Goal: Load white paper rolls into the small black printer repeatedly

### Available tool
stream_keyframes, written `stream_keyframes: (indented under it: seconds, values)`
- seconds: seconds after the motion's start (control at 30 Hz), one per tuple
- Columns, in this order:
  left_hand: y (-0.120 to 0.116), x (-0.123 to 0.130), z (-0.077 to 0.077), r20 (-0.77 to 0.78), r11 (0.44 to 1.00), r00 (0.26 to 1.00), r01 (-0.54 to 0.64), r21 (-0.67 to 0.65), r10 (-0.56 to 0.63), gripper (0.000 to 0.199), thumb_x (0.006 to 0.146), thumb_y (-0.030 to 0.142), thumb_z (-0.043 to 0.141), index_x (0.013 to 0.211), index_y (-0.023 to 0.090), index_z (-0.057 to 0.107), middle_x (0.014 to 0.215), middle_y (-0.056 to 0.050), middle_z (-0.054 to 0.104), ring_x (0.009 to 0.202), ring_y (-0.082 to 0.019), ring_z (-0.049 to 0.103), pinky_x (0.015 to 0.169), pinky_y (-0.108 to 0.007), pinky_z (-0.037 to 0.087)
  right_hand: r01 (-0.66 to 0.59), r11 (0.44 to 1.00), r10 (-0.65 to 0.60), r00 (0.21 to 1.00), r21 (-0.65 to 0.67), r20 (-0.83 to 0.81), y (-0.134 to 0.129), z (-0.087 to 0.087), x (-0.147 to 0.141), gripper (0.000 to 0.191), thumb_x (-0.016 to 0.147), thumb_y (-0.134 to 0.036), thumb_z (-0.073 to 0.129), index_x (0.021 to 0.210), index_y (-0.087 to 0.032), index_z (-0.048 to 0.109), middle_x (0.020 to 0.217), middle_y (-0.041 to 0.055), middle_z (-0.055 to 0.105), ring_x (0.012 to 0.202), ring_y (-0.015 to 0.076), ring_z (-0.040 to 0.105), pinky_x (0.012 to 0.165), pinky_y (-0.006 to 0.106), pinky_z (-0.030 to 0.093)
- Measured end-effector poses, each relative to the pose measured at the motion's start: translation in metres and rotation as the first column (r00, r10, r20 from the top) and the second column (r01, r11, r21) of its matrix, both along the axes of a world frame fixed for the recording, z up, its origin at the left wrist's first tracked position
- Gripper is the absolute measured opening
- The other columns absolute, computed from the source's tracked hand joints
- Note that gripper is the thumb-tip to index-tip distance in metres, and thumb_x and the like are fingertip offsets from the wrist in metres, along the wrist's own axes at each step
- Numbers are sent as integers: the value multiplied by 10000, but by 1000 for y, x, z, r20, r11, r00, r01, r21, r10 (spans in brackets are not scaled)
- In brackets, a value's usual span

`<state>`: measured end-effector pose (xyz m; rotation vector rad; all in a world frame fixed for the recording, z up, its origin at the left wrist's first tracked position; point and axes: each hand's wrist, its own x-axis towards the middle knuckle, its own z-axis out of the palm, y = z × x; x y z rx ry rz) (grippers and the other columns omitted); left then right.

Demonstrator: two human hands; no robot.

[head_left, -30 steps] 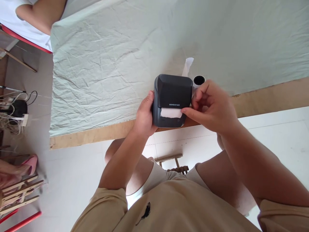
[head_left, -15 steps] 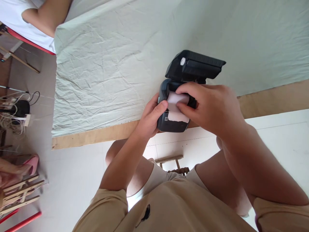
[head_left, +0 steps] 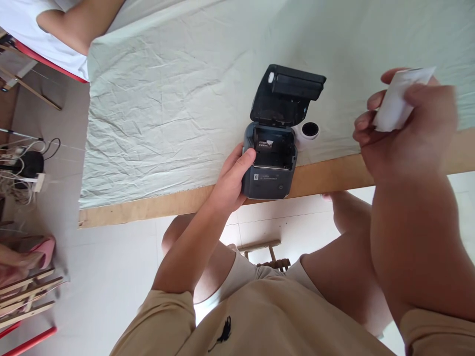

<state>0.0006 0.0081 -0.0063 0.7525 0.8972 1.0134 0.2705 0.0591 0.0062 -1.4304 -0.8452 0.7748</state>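
The black printer (head_left: 269, 187) sits at the near edge of the table, its lid (head_left: 284, 109) tipped back and the bay inside bare to view. There's small print on the front and a label down in the bay, too fine for me to read. The left hand (head_left: 233, 180) grips its left side, thumb over the rim; the fingers curl out of sight behind and below the casing. Well off to the side, above the table, the right hand (head_left: 410, 138) pinches a piece of white paper (head_left: 395, 101) between thumb and fingers. That hand is blurred, and I can't tell whether the paper is a roll or folded. Just beside the printer stands a white round object (head_left: 310, 131) with a dark face, partly hidden by the casing. A wrinkled pale green cloth (head_left: 159, 123) covers the table, stopping short of its wooden edge (head_left: 148, 212). Past the far left corner, another person's arm (head_left: 79, 24) is cut off by the top of the view, and tangled cables (head_left: 15, 173) lie beyond the table.
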Motion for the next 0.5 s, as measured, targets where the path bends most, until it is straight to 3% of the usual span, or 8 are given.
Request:
stream_keyframes:
  seconds: [0.1,0.2,0.3,0.4,0.5]
  values:
    - [0,0,0,-4,1000,1000,-1,-10,1,551,888,731,870,1150,260,759,1100,-66,870,1223,-372,847,928,-463,733,-23,999,29,985,-33,172,0,-17,16,204,889,-242,788,1038,-307,667,859,22,668,657,169,621,548,353,431]
    - [1,1,2,-7,1000,1000,-7,2,7,532,876,718,881,1105,255,756,1106,-68,871,1259,-378,836,964,-469,730,-138,984,173,876,-110,450,-12,-17,21,217,929,-248,810,1042,-333,646,942,49,725,822,233,694,739,414,563]
    - [1,2,2,-6,1000,1000,-16,18,16,507,875,694,891,1067,246,750,1114,-73,873,1276,-380,832,1000,-472,723,-194,976,210,743,-96,636,-18,-13,19,203,944,-273,822,1070,-329,672,1122,88,774,1018,277,727,890,453,592]
    - [1,2,2,-2,1000,1000,-17,21,17,482,891,666,886,1077,241,755,1134,-80,876,1270,-378,836,1015,-471,717,-164,984,171,722,-73,670,-14,-15,15,306,864,-211,879,1096,-285,694,1209,118,772,1053,272,720,920,445,583]
    - [1,1,2,-2,1000,1000,-10,29,10,470,907,650,873,1108,240,761,1164,-86,879,1279,-377,832,1022,-465,714,-137,985,174,693,-110,700,-6,-20,13,375,791,-168,928,1073,-269,701,1119,102,783,990,255,703,905,431,560]
